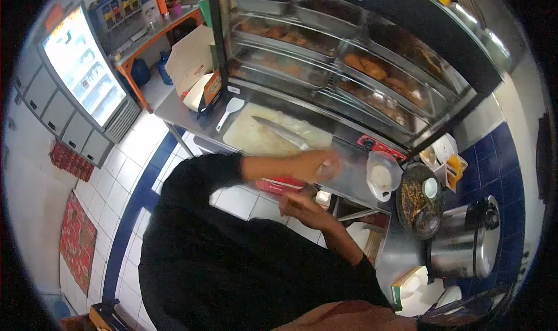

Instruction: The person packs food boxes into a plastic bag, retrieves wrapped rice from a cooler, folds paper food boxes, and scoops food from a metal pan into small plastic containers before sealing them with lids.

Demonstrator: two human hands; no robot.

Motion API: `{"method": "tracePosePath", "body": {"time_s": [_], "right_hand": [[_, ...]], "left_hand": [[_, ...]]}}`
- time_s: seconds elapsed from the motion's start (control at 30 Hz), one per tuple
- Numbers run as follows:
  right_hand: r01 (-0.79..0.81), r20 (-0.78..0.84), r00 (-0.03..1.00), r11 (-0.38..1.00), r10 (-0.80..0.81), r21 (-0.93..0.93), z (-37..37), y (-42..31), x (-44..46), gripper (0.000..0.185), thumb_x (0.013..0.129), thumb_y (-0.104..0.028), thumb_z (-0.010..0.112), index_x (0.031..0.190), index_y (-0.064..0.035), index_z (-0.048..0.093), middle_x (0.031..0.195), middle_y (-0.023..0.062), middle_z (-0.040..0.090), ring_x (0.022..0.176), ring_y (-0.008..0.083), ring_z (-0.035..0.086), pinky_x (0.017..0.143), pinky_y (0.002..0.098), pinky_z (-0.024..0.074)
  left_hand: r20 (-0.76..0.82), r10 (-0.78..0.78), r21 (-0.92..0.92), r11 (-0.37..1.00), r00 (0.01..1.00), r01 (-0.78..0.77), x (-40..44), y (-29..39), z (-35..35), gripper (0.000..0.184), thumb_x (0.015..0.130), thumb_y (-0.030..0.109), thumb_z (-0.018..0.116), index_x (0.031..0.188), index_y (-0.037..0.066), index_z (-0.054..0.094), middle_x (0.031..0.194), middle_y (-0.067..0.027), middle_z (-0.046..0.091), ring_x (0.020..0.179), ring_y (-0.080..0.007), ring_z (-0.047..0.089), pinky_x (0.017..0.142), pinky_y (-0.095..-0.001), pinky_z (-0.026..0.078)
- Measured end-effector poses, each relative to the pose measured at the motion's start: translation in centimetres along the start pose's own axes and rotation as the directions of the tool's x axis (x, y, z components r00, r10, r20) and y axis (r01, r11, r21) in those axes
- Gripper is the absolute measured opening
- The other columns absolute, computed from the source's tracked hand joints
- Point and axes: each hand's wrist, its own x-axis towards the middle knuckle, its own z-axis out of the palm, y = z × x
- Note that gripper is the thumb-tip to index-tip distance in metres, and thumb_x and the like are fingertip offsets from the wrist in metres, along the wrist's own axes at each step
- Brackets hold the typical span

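My left hand [314, 166] reaches across the front edge of the steel counter, its fingers curled and smeared by motion. Something pale shows at its fingertips, too blurred to name. Just below, my right hand [306, 208] is closed with fingers bent, and what it holds, if anything, is hidden. A red item [280, 184] lies beside the hands, partly covered by my left forearm. Close to the right hand is a small white object [323, 199]. Beyond my left hand, a knife [280, 132] rests on a pale cutting board [250, 134].
A white rice paddle [231, 113] lies left of the board. Behind stands a glass display case [325, 46] with trays of fried food. To the right are a clear plastic container [383, 177], a stone mortar [417, 206] with a small bowl in it, and a large steel cooker [462, 247].
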Motion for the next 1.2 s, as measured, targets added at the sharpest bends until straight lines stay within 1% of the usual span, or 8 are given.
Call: {"method": "tracePosePath", "body": {"time_s": [0.03,0.13,0.37,0.57,0.6,0.73,1.1,1.2], "right_hand": [[-0.048,-0.064,0.997,0.998,0.046,-0.039,0.7,0.6,-0.4,0.024,0.092,-0.026,0.056,0.088,-0.0032,0.054,0.078,0.0013,0.051,0.073,0.0104,0.048,0.066,0.0265,0.0407],[-0.213,-0.206,0.961,0.97,0.186,-0.118,2.3,3.0,-1.0,0.029,0.092,-0.031,0.056,0.085,-0.0029,0.058,0.074,0.0011,0.054,0.07,0.0106,0.05,0.065,0.0272,0.0417],[-0.534,-0.514,0.704,0.842,0.49,0.071,4.0,14.3,-0.8,0.034,0.091,-0.034,0.056,0.08,-0.0024,0.061,0.068,0.0012,0.056,0.065,0.0111,0.051,0.063,0.0281,0.0423],[-0.233,-0.719,0.574,0.92,0.391,0.315,0.4,10.2,10.2,0.041,0.089,-0.026,0.059,0.057,-0.003,0.048,0.058,0.005,0.052,0.057,0.0158,0.053,0.058,0.0292,0.0412],[-0.193,-0.731,0.592,0.94,0.339,0.28,-0.6,9.8,11.8,0.039,0.089,-0.025,0.059,0.058,-0.0033,0.049,0.058,0.0053,0.052,0.057,0.0157,0.053,0.059,0.0286,0.0411],[-0.053,-0.719,0.665,0.972,0.204,0.227,-0.6,8.5,15.8,0.03,0.09,-0.019,0.057,0.065,-0.0024,0.052,0.062,0.0066,0.055,0.062,0.0149,0.055,0.061,0.0263,0.0414],[0.003,-0.812,0.511,0.943,0.284,0.331,0.2,12.3,6.8,0.018,0.089,-0.015,0.054,0.078,-0.0024,0.058,0.07,0.0072,0.059,0.068,0.0167,0.059,0.066,0.0303,0.0484],[0.034,-0.854,0.344,0.904,0.391,0.427,-0.3,11.9,2.3,0.018,0.088,-0.018,0.055,0.079,-0.0028,0.057,0.071,0.007,0.058,0.068,0.0177,0.059,0.066,0.0311,0.0493]], "left_hand": [[0.298,-0.31,-0.122,0.926,0.903,0.359,-5.1,0.8,0.5,0.028,0.084,0.02,0.057,0.108,0.006,0.057,0.107,-0.0157,0.057,0.1,-0.0276,0.055,0.085,-0.0415,0.044],[0.404,-0.203,-0.696,0.564,0.892,0.444,-19.1,0.5,3.6,0.027,0.086,0.027,0.06,0.1,0.004,0.061,0.098,-0.0168,0.061,0.091,-0.0268,0.059,0.079,-0.041,0.046],[0.257,-0.644,-0.465,0.572,0.721,0.676,-29.2,-1.4,3.3,0.024,0.085,0.027,0.061,0.097,0.006,0.063,0.095,-0.0158,0.062,0.085,-0.0265,0.06,0.076,-0.0406,0.046],[0.283,-0.702,-0.078,0.662,0.654,0.745,-22.1,-6.3,-2.7,0.022,0.083,0.029,0.064,0.094,0.011,0.064,0.093,-0.0135,0.063,0.078,-0.0282,0.061,0.072,-0.0402,0.047],[0.005,-0.588,-0.151,0.799,0.809,0.582,-21.1,-8.1,-4.8,0.021,0.084,0.025,0.063,0.092,0.006,0.061,0.09,-0.013,0.06,0.088,-0.027,0.06,0.076,-0.0373,0.047],[-0.82,-0.146,0.21,0.823,0.554,0.527,-13.2,-11.5,-19.7,0.044,0.079,0.019,0.067,0.115,-0.001,0.05,0.105,-0.0203,0.056,0.1,-0.034,0.054,0.088,-0.0402,0.042],[-0.886,0.462,0.308,0.659,-0.046,0.686,-3.3,-17.0,-32.6,0.037,0.076,0.016,0.061,0.108,-0.001,0.052,0.1,-0.017,0.051,0.097,-0.0327,0.047,0.087,-0.0416,0.034],[-0.903,0.425,0.348,0.625,0.069,0.699,-2.3,-17.2,-32.9,0.04,0.076,0.019,0.062,0.111,0.003,0.054,0.102,-0.0158,0.054,0.096,-0.032,0.049,0.088,-0.0434,0.035]]}}
